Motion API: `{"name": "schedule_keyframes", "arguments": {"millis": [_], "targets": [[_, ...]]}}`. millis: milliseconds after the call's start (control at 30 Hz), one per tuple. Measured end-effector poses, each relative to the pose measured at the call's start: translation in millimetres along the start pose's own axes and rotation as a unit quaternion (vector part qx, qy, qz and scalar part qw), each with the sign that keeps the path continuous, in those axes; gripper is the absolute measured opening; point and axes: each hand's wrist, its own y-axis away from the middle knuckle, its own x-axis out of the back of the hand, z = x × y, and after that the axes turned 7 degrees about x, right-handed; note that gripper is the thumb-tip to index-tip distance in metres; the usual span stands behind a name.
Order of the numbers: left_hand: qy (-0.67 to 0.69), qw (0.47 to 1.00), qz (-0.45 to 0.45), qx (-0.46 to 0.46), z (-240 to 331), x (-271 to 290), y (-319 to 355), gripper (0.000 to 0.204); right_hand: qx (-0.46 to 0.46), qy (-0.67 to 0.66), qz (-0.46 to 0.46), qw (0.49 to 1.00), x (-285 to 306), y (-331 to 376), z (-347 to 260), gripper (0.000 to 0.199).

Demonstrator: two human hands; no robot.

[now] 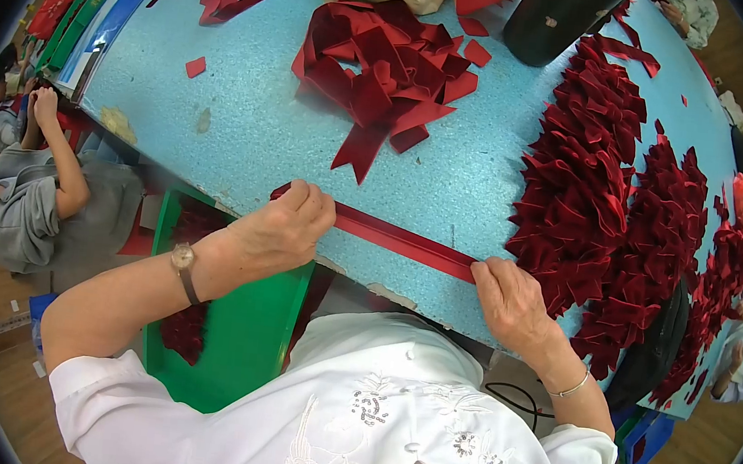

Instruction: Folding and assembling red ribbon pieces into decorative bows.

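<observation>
Both ends of long dark-red velvet ribbon strip pinched: left hand closed on one end, right hand on the other, stretched taut along near edge of light-blue table. Beside right hand, heap of folded dark-red ribbon bows.

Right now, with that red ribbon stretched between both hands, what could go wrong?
The ribbon strip lies close to the table edge; if the left hand or right hand lets go, it might slide into the green bin. The right hand also sits beside the pile of finished bows and could knock some off.
</observation>
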Motion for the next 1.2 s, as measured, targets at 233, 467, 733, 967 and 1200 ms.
{"name": "schedule_keyframes", "arguments": {"millis": [233,467,733,967,1200], "targets": [[0.012,1.0,0.007,0.005,0,-1,0,0.019,-0.018,-0.004,-0.005,1.0,-4,3,0,0.025],[0.007,1.0,0.002,0.002,-1,0,-2,0.018,-0.013,0.018,-0.056,0.998,-2,3,3,0.025],[-0.007,1.0,-0.024,-0.009,-2,6,-4,0.018,0.091,0.055,-0.177,0.978,23,-29,5,0.013],[0.003,0.999,-0.044,-0.001,0,7,-6,0.016,0.142,-0.06,-0.201,0.967,9,-48,18,0.018],[-0.013,0.999,-0.045,-0.007,1,8,-5,0.019,0.119,-0.125,-0.222,0.96,3,-48,17,0.032]]}}
